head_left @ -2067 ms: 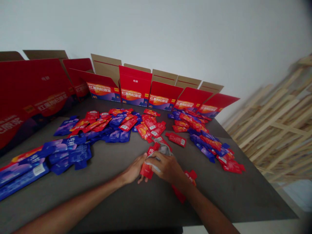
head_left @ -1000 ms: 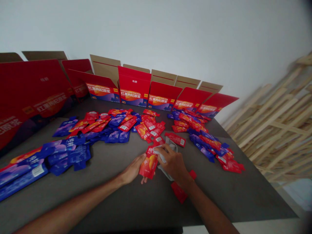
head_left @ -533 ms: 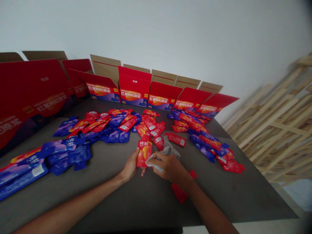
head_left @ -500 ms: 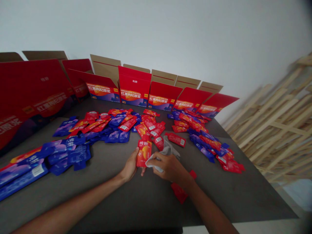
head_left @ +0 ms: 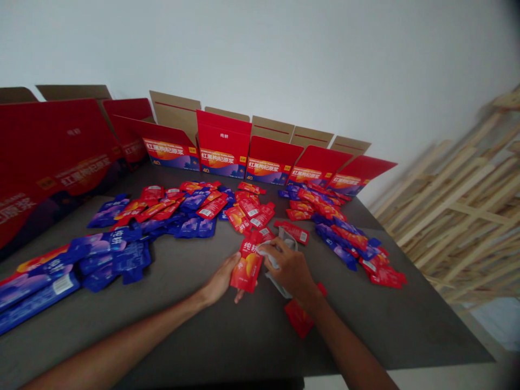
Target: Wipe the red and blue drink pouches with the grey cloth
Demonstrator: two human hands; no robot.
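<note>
A red spouted pouch (head_left: 247, 265) with orange fruit print is held from its left side by my left hand (head_left: 222, 279), fingers partly hidden beneath it. In my right hand (head_left: 289, 271) is a bunched grey-white cloth (head_left: 271, 254), pressed against the pouch's upper right. Part of the cloth hangs below and behind the right hand. Beyond the held pouch lie several loose red pouches (head_left: 248, 206). Another red pouch (head_left: 299, 318) rests on the table under my right forearm.
Piles of blue pouches (head_left: 111, 257) and red ones spread across the left of the dark table (head_left: 195, 336). A mixed row of pouches (head_left: 345, 233) runs along the right. Open red cartons (head_left: 223, 146) line the back. Wooden slats (head_left: 459, 206) stand beyond the right edge.
The held pouch has tilted to the right and shifted slightly right and nearer me. My right hand has moved the cloth from the pouch's lower right up to its upper right.
</note>
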